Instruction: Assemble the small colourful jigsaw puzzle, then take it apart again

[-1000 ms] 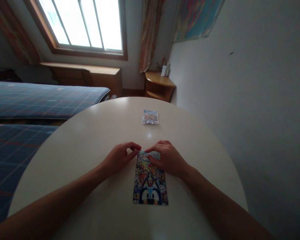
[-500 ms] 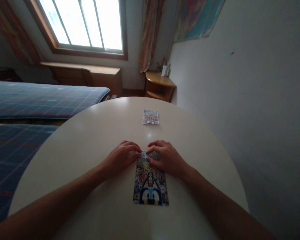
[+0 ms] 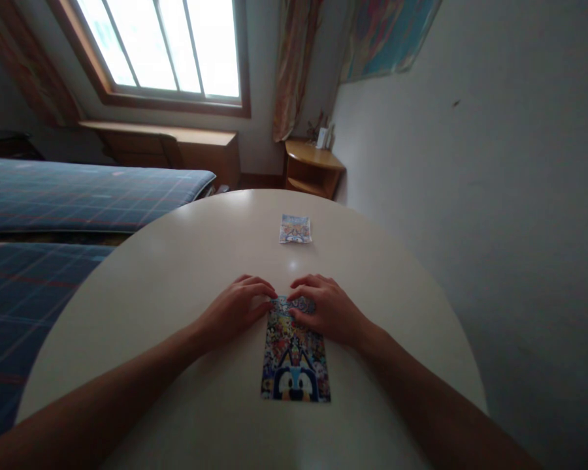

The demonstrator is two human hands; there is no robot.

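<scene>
Head view: the card [image 3: 294, 382] lies flat on the round table [image 3: 176, 261], directly in front of the person, with its long axis running from the near side straight out toward the window [image 3: 191, 49]. The printed face is at the near end and reads upright from the person's side. Both hands are at the far, narrow end; the near end is uncovered.

The left hand [image 3: 235, 303] is just outside the far left corner, with its thumb and forefinger reaching in to it. The two tips are close together; whether they pinch the corner or only rest against it cannot be told.

The right hand [image 3: 330, 307] is the nearer of the two to the card's body. It lies over the far right corner and part of the right long edge, fingers loosely curled. Its thumb and forefinger are visibly apart, printed surface showing between them, and no firm grip is seen. The fingertips of the two hands face each other across the far edge, near but not touching.

A small packet [image 3: 295, 230] lies beyond the card, roughly in line with its long axis, well apart from either hand.
</scene>
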